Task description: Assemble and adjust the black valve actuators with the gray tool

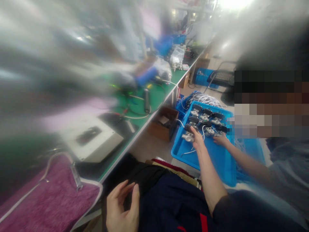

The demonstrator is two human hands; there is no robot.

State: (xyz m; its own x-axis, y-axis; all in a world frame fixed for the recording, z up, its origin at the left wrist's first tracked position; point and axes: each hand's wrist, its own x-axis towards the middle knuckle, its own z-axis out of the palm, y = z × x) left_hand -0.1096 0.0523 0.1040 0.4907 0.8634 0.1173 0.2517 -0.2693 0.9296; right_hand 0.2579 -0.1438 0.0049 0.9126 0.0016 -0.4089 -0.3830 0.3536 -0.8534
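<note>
My left hand (120, 206) rests low on my lap over dark clothing, fingers apart and holding nothing. My right arm reaches forward into a blue tray (217, 161). There my right hand (197, 139) is curled on a small metal part with a black block (188, 136) at the tray's near-left end. Several more such parts with white wires (207, 117) lie in rows at the tray's far end. A co-worker's hand (220, 140) lies in the same tray just right of mine.
A long green-topped bench (156, 96) runs along the left with a white box (91, 138), a black tool (146, 100) and cables. An open cardboard box (164, 124) and a further blue bin (202, 76) stand on the floor. Purple cloth (48, 199) lies near left.
</note>
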